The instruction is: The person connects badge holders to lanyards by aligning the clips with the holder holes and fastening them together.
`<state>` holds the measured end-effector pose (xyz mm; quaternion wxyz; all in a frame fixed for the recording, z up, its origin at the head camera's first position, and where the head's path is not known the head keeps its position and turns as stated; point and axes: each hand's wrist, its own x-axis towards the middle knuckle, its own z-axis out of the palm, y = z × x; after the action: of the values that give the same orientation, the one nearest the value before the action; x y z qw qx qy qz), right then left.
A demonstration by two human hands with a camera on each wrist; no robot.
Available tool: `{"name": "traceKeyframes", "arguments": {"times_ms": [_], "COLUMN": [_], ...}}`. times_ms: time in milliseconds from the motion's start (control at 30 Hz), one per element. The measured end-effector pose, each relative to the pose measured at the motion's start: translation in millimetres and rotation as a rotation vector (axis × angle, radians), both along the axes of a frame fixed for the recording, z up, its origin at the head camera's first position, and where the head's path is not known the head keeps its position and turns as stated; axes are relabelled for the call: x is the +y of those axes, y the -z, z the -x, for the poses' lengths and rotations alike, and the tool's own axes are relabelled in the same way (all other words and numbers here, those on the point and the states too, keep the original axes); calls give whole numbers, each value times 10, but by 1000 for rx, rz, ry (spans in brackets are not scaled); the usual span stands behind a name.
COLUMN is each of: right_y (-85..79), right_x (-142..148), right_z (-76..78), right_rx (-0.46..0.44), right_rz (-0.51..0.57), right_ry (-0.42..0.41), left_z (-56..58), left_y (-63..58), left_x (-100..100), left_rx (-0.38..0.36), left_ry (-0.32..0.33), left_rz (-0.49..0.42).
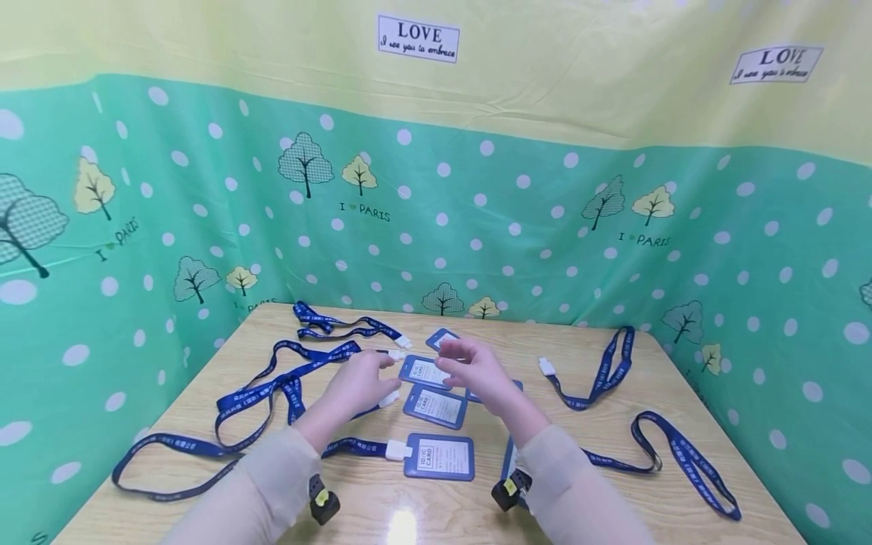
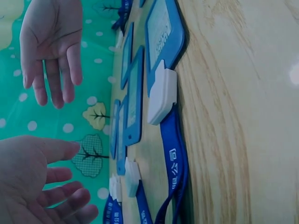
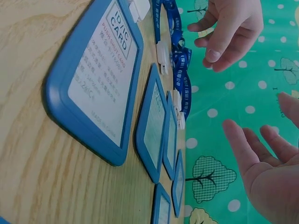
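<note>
Both hands hover over the table with relaxed, slightly bent fingers and hold nothing. My left hand [image 1: 359, 384] is above the white clip ends [image 1: 390, 399] of the left-side lanyards. Above the back badge holders is my right hand [image 1: 482, 372], partly hiding them in the head view. Blue-framed card holders lie flat in a loose column: one near the front [image 1: 439, 457] joined to a lanyard by a white clip [image 1: 397, 450], another behind it [image 1: 434, 407], then others [image 1: 417, 369] further back. One more holder [image 1: 508, 457] is mostly covered by the right wrist.
Blue printed lanyards [image 1: 235, 400] lie looped and overlapping on the left of the wooden table [image 1: 368, 503]. Two more lie at right, one toward the back [image 1: 602, 377], one toward the front [image 1: 684, 454]. A green and yellow curtain [image 1: 477, 197] surrounds the back and sides.
</note>
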<state>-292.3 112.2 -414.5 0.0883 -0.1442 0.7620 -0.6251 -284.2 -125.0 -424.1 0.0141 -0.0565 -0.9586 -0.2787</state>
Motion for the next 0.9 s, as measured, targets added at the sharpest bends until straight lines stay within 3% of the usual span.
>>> {"name": "traceKeyframes", "arguments": {"times_ms": [300, 900], "right_y": [118, 250], "right_x": [-82, -274], "right_z": [28, -17], "right_rx": [-38, -107], "right_rz": [-19, -77], "right_ry": [9, -3], "left_z": [11, 58], "left_y": [145, 327], "left_x": [4, -32], "left_rx": [-70, -62], "left_ry": [-8, -4], "left_rz": [1, 57]}}
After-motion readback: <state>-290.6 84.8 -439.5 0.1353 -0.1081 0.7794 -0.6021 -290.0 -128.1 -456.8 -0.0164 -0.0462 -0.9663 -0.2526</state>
